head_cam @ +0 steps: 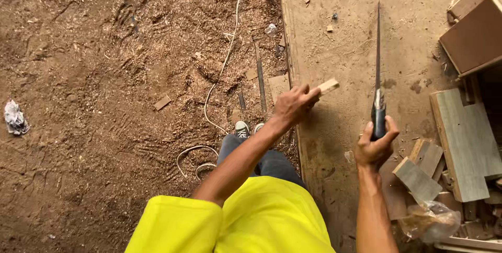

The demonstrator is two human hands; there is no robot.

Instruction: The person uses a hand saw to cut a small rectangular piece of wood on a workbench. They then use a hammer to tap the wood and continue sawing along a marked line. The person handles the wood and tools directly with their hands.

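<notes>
Both hands are observed in the lower centre of the frame, above a bright yellow shirt (261, 216). We record the right hand (375, 147) at centre right, fingers closed round the dark handle of a long, narrow steel-bladed hand saw (378, 75); the blade runs straight up the frame, seen edge-on, over a dusty wooden workbench top (345, 38). We record the left hand (294, 104), just left of centre, closed on a small pale wooden offcut (328, 86), which sticks out to the right past the fingertips, at the bench's left edge and well apart from the saw blade.

Lower right, near the right forearm, we note grey-green wooden boards (465, 138), smaller wooden blocks (421, 172) and a crumpled clear plastic bag (430, 221). Below the left forearm, grey trousers and a pair of dark canvas shoes (242, 128) show on a sawdust-covered earth floor (94, 64). A pale cord (226, 59) winds up the floor beside the bench. Far left lies a crumpled grey-white rag (14, 118). Upper right sits a brown board (473, 36).
</notes>
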